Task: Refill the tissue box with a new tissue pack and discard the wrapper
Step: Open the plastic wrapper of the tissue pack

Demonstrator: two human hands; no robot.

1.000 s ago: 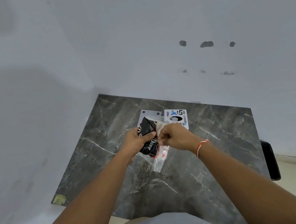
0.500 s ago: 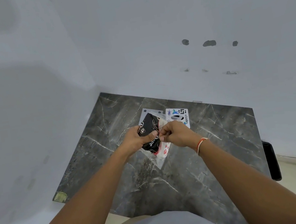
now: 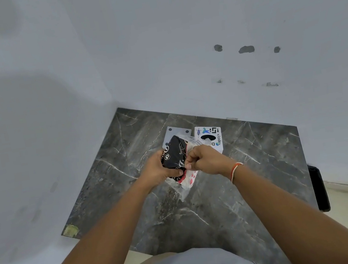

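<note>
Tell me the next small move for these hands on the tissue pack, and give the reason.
Probably pull the right hand away to tear the wrapper open. The left hand grips the black tissue pack above the marble table, the right pinches the wrapper's edge, and clear plastic hangs loose below, so the pack looks still wrapped.

A bare room corner: plain white walls (image 3: 155, 44) around a dark marble-patterned table (image 3: 252, 165).

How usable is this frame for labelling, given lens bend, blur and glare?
Head view: wide-angle bend bows the table edges; lighting soft and even, no glare; left hand, right hand and tissue pack fairly sharp, though its print is barely legible.
</note>
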